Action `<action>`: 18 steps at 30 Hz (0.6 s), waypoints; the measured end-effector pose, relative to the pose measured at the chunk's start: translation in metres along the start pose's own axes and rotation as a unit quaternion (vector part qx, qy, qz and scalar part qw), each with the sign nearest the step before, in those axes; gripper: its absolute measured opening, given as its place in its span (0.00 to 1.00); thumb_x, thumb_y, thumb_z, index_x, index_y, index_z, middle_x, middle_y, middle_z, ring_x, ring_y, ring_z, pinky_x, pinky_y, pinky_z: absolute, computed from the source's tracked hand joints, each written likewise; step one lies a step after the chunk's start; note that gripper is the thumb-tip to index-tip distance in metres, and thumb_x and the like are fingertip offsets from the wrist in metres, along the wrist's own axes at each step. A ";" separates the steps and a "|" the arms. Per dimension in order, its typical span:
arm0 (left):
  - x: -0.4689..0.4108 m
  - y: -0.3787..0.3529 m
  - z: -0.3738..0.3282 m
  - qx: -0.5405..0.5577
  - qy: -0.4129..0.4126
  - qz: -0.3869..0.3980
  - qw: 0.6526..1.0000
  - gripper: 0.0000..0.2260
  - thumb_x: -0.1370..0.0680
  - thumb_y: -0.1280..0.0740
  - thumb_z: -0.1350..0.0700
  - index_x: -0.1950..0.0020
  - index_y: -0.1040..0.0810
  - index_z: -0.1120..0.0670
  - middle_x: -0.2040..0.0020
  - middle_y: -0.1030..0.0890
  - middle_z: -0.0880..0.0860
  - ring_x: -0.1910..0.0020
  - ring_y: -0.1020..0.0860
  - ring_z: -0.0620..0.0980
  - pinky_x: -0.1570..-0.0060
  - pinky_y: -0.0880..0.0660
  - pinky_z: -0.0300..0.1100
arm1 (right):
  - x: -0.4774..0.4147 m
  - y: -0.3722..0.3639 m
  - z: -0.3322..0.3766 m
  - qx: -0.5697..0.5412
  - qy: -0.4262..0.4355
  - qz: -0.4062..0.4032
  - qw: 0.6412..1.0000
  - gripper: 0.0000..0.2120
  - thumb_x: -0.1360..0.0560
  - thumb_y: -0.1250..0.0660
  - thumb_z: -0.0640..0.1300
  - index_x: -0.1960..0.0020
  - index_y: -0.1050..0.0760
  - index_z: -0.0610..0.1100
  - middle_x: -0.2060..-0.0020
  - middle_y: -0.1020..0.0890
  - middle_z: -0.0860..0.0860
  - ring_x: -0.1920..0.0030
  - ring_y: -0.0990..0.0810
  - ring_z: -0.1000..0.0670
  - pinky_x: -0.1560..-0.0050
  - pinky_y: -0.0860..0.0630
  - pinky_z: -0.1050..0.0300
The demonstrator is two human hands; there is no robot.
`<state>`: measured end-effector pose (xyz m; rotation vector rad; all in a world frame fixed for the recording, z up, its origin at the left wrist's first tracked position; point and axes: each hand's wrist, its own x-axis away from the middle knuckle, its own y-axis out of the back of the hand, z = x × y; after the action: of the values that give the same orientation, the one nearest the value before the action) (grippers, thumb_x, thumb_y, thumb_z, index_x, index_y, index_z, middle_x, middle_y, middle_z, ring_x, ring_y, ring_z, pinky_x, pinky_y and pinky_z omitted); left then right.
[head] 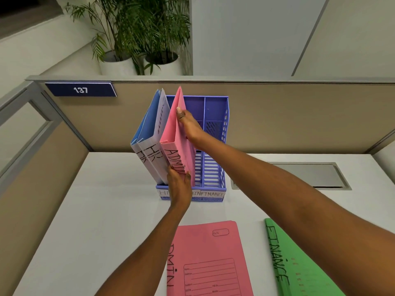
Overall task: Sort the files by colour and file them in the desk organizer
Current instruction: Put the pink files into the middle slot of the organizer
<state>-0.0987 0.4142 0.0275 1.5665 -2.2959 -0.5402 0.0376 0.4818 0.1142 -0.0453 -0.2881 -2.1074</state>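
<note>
two blue files [146, 124] stand in the organizer [225, 129]. the left hand [179, 184] and right hand [189, 124] grip a pink file [172, 129] going in. a second pink file [205, 253] and a green file [303, 263] lie unfiled on the worktop [106, 210].

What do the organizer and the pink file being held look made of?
Organizer: probably moulded plastic, smooth lilac-blue, judging by its slotted floor and perforated side wall. Held file: looks like thin matt card, since it has a folded spine, no shine, and takes marker lettering.
</note>
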 end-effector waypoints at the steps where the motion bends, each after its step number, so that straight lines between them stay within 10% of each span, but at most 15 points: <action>1: 0.000 -0.001 0.002 0.000 -0.005 0.005 1.000 0.26 0.21 0.35 0.59 0.26 0.42 0.59 0.32 0.29 0.60 0.33 0.28 0.59 0.35 0.28 0.55 | 0.001 0.000 -0.002 -0.006 -0.004 0.000 1.000 0.41 0.26 0.50 0.72 0.22 0.44 0.46 0.25 0.33 0.46 0.28 0.31 0.41 0.29 0.34 0.35; 18: -0.006 -0.001 0.011 -0.052 -0.007 -0.007 0.999 0.24 0.22 0.33 0.56 0.30 0.40 0.59 0.32 0.28 0.60 0.36 0.26 0.60 0.41 0.24 0.57 | 0.020 0.003 -0.015 0.014 -0.035 -0.037 0.999 0.40 0.25 0.49 0.72 0.24 0.41 0.45 0.27 0.32 0.44 0.30 0.30 0.40 0.31 0.32 0.37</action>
<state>-0.1012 0.4208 0.0174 1.5353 -2.2300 -0.6641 0.0308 0.4608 0.1033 -0.0941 -0.3672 -2.1775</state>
